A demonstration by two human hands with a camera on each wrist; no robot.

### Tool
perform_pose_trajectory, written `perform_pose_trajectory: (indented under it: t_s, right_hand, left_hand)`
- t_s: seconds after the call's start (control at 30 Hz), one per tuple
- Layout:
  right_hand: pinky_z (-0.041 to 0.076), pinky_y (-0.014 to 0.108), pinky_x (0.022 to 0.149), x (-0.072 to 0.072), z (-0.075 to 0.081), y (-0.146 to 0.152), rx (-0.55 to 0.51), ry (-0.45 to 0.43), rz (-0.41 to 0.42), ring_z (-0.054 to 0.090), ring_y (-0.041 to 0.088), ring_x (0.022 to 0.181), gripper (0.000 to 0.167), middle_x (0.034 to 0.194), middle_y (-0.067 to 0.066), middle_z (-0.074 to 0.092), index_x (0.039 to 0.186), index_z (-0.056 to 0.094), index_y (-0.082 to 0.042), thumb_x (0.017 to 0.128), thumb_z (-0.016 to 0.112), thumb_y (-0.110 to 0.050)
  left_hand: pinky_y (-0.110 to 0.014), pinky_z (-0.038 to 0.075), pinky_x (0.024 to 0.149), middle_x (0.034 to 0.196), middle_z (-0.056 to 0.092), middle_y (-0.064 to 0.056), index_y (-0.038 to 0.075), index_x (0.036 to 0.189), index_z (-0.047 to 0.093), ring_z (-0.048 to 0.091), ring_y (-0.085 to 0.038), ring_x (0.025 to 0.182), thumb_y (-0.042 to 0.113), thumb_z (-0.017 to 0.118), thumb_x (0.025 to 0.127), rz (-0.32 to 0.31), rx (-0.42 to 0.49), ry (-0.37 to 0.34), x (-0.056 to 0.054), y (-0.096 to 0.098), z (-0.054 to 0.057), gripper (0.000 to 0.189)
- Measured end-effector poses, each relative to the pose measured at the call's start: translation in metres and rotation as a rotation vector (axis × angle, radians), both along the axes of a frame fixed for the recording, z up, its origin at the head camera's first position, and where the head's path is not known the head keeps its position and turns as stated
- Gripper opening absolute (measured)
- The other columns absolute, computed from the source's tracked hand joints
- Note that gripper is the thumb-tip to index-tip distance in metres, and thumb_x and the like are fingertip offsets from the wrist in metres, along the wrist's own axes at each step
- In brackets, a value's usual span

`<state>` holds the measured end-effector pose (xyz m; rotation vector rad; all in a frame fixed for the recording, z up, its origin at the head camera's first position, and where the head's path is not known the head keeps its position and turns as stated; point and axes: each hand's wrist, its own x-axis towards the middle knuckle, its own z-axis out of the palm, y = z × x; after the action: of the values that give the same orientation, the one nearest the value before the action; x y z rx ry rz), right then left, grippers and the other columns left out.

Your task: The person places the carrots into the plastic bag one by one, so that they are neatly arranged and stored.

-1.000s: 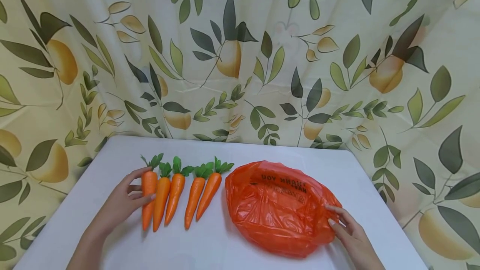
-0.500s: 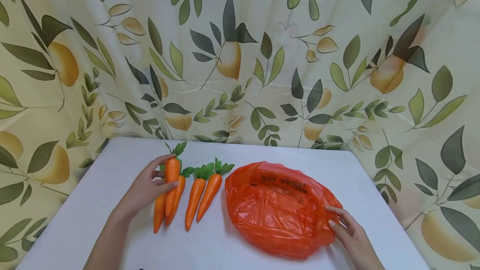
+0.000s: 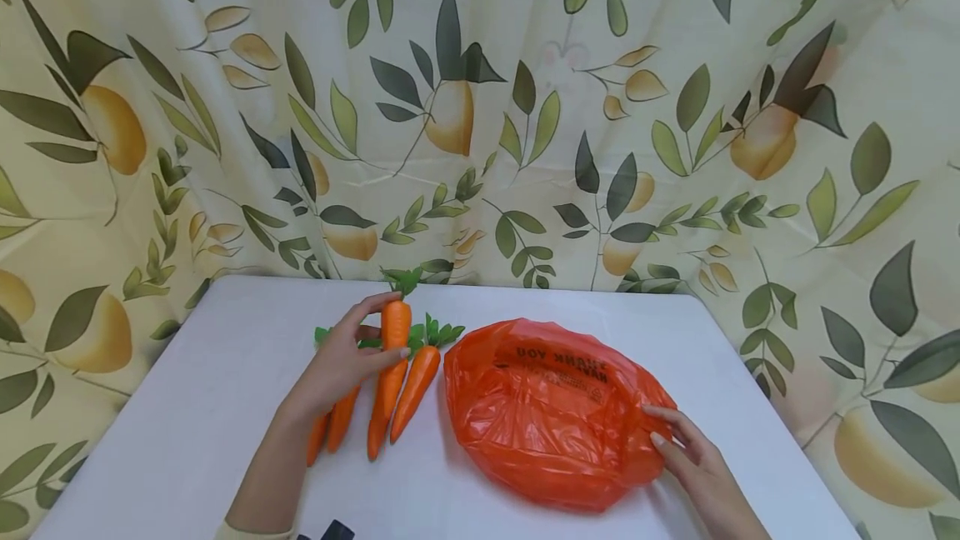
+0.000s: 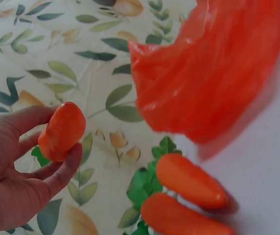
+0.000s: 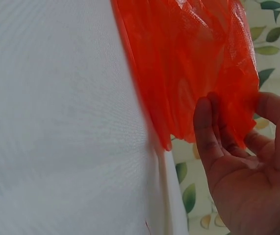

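In the head view my left hand (image 3: 351, 357) grips an orange carrot (image 3: 395, 323) with a green leafy top, held up over the other carrots. The left wrist view shows that carrot (image 4: 63, 131) end-on between thumb and fingers. Beneath and beside it several more carrots (image 3: 417, 390) lie on the table, partly hidden by my hand and forearm. To their right a red plastic bag (image 3: 547, 415) with dark printed letters lies with its mouth spread wide. My right hand (image 3: 693, 448) pinches the bag's right edge; the right wrist view shows the red film (image 5: 233, 107) between thumb and fingers.
All of this rests on a white table (image 3: 187, 407). Behind it hangs a curtain (image 3: 480, 107) printed with leaves and fruit. A small dark object (image 3: 337, 530) shows at the bottom edge, near my left forearm.
My left hand has lifted the leftmost carrot off the table and carried it right, over the other carrots towards the bag. My right hand keeps its hold on the bag's edge.
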<state>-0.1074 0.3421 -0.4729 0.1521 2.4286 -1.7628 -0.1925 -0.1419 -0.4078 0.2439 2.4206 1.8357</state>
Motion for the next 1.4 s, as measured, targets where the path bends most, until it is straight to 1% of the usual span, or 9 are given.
perform_pose_trajectory:
  t_s: [0.2, 0.4, 0.53, 0.7, 0.97, 1.07, 1.17, 1.3, 1.4]
  right_hand:
    - [0.054, 0.025, 0.09, -0.002, 0.0, -0.002, -0.006, 0.01, 0.018, 0.055, -0.009, 0.112, 0.051, 0.165, 0.021, 0.022, 0.15, 0.045, -0.006, 0.108, 0.057, -0.032]
    - [0.055, 0.025, 0.09, -0.002, -0.002, -0.002, 0.006, 0.036, 0.021, 0.055, -0.009, 0.112, 0.05, 0.164, 0.021, 0.025, 0.15, 0.046, -0.006, 0.108, 0.057, -0.032]
    - [0.054, 0.024, 0.089, -0.001, -0.002, -0.002, 0.013, 0.048, 0.02, 0.056, -0.007, 0.112, 0.05, 0.162, 0.021, 0.028, 0.149, 0.046, -0.006, 0.108, 0.057, -0.031]
    - [0.055, 0.025, 0.089, 0.0, -0.001, -0.002, 0.007, 0.051, 0.027, 0.057, -0.006, 0.112, 0.049, 0.162, 0.021, 0.028, 0.149, 0.046, -0.006, 0.108, 0.057, -0.03]
    - [0.055, 0.025, 0.09, 0.0, 0.0, -0.003, 0.003, 0.028, 0.018, 0.058, -0.005, 0.112, 0.051, 0.162, 0.021, 0.028, 0.15, 0.044, -0.006, 0.108, 0.057, -0.031]
    - [0.054, 0.024, 0.089, 0.0, 0.0, -0.003, 0.003, 0.047, 0.024, 0.057, -0.005, 0.113, 0.049, 0.162, 0.021, 0.029, 0.15, 0.045, -0.005, 0.108, 0.057, -0.029]
    - [0.054, 0.024, 0.089, -0.001, -0.001, -0.003, 0.004, 0.048, 0.023, 0.056, -0.006, 0.113, 0.049, 0.162, 0.022, 0.029, 0.15, 0.045, -0.005, 0.108, 0.057, -0.028]
    - [0.054, 0.025, 0.09, -0.001, -0.002, -0.003, 0.015, 0.023, 0.006, 0.055, -0.006, 0.114, 0.051, 0.163, 0.022, 0.028, 0.151, 0.044, -0.005, 0.108, 0.058, -0.029]
    - [0.055, 0.027, 0.091, -0.001, -0.002, -0.003, 0.026, 0.006, -0.01, 0.056, -0.004, 0.115, 0.052, 0.163, 0.021, 0.029, 0.152, 0.044, -0.006, 0.108, 0.058, -0.029]
  left_hand:
    - [-0.044, 0.059, 0.083, 0.148, 0.042, 0.0, 0.038, 0.149, 0.05, 0.059, -0.035, 0.115, 0.018, 0.087, 0.086, -0.035, 0.072, -0.001, -0.006, 0.022, 0.005, 0.075]
    - [-0.045, 0.06, 0.08, 0.147, 0.042, -0.001, 0.035, 0.149, 0.051, 0.057, -0.033, 0.115, 0.017, 0.086, 0.087, -0.072, 0.092, 0.04, -0.01, 0.042, 0.011, 0.074]
    - [-0.043, 0.06, 0.081, 0.148, 0.041, -0.004, 0.031, 0.15, 0.052, 0.055, -0.034, 0.115, 0.013, 0.086, 0.087, -0.103, 0.137, 0.062, -0.01, 0.056, 0.016, 0.074]
    - [-0.041, 0.06, 0.079, 0.147, 0.042, -0.001, 0.033, 0.149, 0.053, 0.056, -0.032, 0.114, 0.014, 0.086, 0.087, -0.133, 0.167, 0.05, -0.01, 0.073, 0.019, 0.074]
    - [-0.04, 0.059, 0.082, 0.145, 0.045, 0.0, 0.034, 0.149, 0.053, 0.056, -0.031, 0.114, 0.013, 0.085, 0.087, -0.166, 0.173, 0.071, -0.011, 0.095, 0.022, 0.072]
    - [-0.039, 0.06, 0.081, 0.145, 0.044, 0.0, 0.034, 0.149, 0.053, 0.057, -0.03, 0.114, 0.013, 0.085, 0.088, -0.186, 0.172, 0.065, -0.01, 0.103, 0.025, 0.072]
    - [-0.039, 0.06, 0.08, 0.145, 0.045, 0.0, 0.034, 0.15, 0.052, 0.058, -0.03, 0.112, 0.012, 0.084, 0.089, -0.209, 0.158, 0.078, -0.01, 0.111, 0.027, 0.072]
    - [-0.041, 0.061, 0.079, 0.145, 0.046, 0.001, 0.034, 0.15, 0.051, 0.06, -0.03, 0.112, 0.012, 0.082, 0.09, -0.246, 0.162, 0.07, -0.009, 0.124, 0.03, 0.072]
    - [-0.042, 0.061, 0.079, 0.145, 0.046, 0.001, 0.034, 0.15, 0.051, 0.063, -0.029, 0.108, 0.011, 0.082, 0.09, -0.271, 0.176, 0.038, -0.006, 0.137, 0.03, 0.071]
